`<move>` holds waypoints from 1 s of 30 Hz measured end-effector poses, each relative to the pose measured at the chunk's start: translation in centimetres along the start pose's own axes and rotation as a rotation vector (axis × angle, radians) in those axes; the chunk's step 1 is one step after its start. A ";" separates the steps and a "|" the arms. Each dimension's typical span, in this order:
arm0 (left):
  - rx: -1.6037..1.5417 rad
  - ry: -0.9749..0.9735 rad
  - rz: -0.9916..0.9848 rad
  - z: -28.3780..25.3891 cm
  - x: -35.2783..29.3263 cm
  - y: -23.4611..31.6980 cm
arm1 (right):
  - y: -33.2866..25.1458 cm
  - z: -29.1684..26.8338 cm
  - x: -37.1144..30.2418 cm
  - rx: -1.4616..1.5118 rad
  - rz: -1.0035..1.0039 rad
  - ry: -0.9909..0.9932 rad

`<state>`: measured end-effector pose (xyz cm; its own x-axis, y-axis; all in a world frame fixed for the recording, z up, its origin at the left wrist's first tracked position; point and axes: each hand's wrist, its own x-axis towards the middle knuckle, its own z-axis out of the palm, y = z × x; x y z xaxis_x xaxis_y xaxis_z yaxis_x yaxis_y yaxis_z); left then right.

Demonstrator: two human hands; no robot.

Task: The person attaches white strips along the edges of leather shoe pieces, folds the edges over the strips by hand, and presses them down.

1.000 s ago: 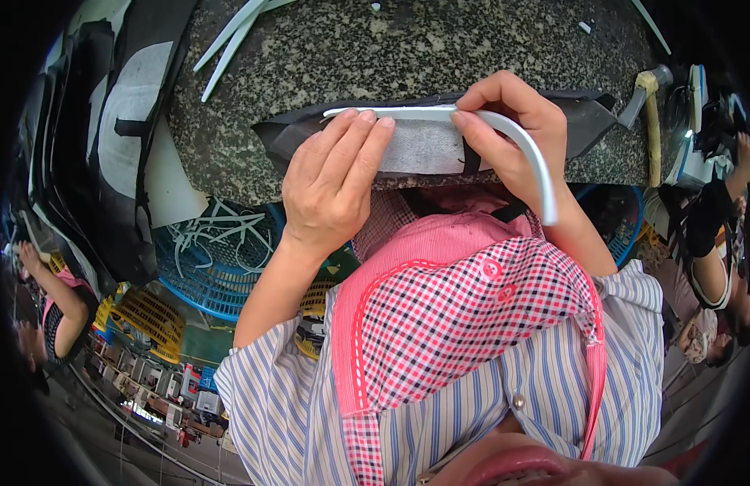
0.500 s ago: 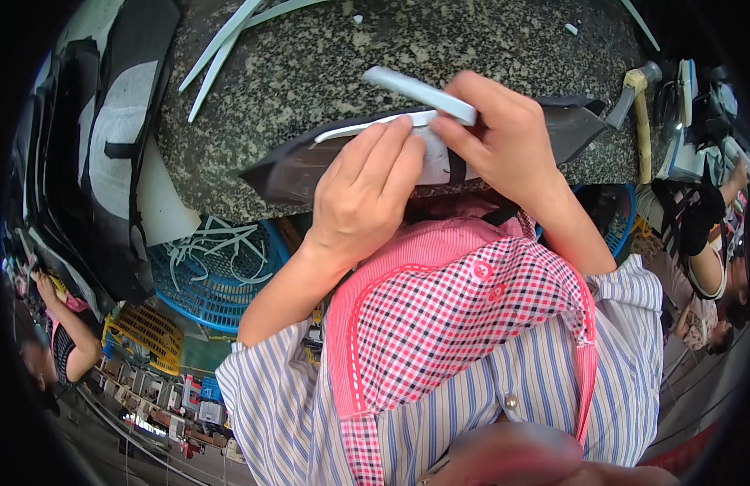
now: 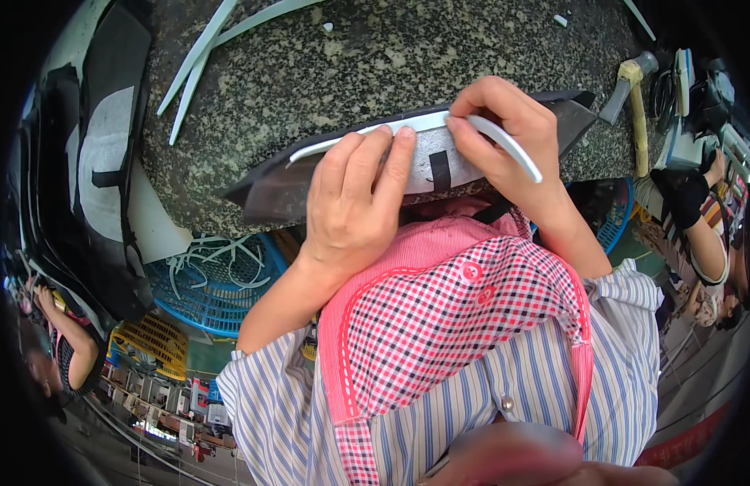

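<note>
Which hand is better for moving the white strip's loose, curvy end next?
Probably the right hand: its fingers pinch the white strip right by that loose end. The left hand is farther left, its fingertips on the strip along the dark piece.

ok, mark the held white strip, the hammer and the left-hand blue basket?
Held white strip (image 3: 429, 122): head view, middle stretch of its length.
Hammer (image 3: 639, 115): head view, on the handle.
Blue basket (image 3: 209, 313): head view, on its slatted wall.
</note>
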<state>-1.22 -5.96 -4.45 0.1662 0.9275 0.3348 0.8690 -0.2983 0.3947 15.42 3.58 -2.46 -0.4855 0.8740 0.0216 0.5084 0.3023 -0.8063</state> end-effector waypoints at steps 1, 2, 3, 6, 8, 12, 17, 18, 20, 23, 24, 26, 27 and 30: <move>-0.001 0.000 0.000 0.1 0.5 0.4 | 0.0 0.1 0.2 -0.073 -0.073 -0.016; -0.157 0.025 0.023 0.4 1.2 1.0 | -0.1 0.1 0.4 -0.088 -0.073 -0.043; -0.313 0.050 0.046 0.8 1.7 1.5 | -0.2 -0.2 0.4 -0.090 -0.072 -0.042; -0.298 0.056 0.052 1.6 1.7 1.1 | 0.0 -1.4 -0.2 -0.023 -0.069 -0.094; -0.236 0.046 0.089 1.6 1.7 1.1 | 0.3 -2.3 -1.0 -0.027 -0.026 -0.027; -0.248 0.041 0.083 1.8 2.0 1.2 | 1.2 -2.4 -1.0 -0.019 0.033 0.043; -0.147 0.012 0.102 2.0 2.4 1.5 | 1.4 -2.3 -0.7 -0.003 0.056 0.042; -0.148 0.011 0.104 1.9 2.5 1.6 | 1.4 -2.2 -0.6 -0.057 0.021 0.032; -0.103 -0.015 0.048 1.8 2.9 2.2 | 1.5 -2.0 -0.3 -0.113 -0.012 0.027; -0.157 0.009 0.096 2.3 3.3 3.0 | 1.4 -2.1 -0.2 -0.227 -0.065 0.004; -0.143 0.008 0.097 2.7 3.1 2.6 | 1.4 -2.6 -0.3 -0.137 -0.054 -0.045; -0.130 0.007 0.113 2.7 3.0 2.5 | 1.2 -3.5 -0.7 0.021 -0.028 -0.090; -0.114 0.004 0.126 2.8 2.9 2.5 | 1.4 -3.9 -1.0 0.019 -0.027 -0.089; -0.088 -0.002 0.120 2.6 3.1 2.6 | 1.9 -4.5 -1.3 -0.093 -0.071 0.098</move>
<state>2.79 -3.24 -4.59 0.2677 0.8845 0.3821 0.7984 -0.4256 0.4259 20.24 4.73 -1.33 -0.4529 0.8808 0.1379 0.5413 0.3945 -0.7426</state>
